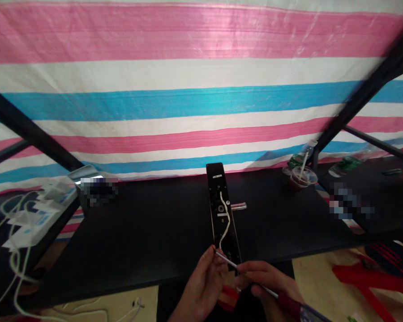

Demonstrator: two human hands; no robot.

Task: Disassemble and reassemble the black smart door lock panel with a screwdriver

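At far left, white power strips (42, 223) trail tangled pale cables (15, 261), well apart from the work. The left hand (204, 279) pinches narrowly at the tip of a slim screwdriver with a metal shaft (227, 260); whether a small screw sits there I cannot tell. Just beyond, on the black worktop (147, 232), lies a long black rectangular panel (218, 228), probably stiff, fairly weighty and smooth, best held by its long edges, clear of its soft cream cable (228, 219). The right hand (272, 279), closed around the shaft, partly hides its near end. A clear packet (239, 206) sits just beside; farther right stands a clear plastic cup (302, 179).
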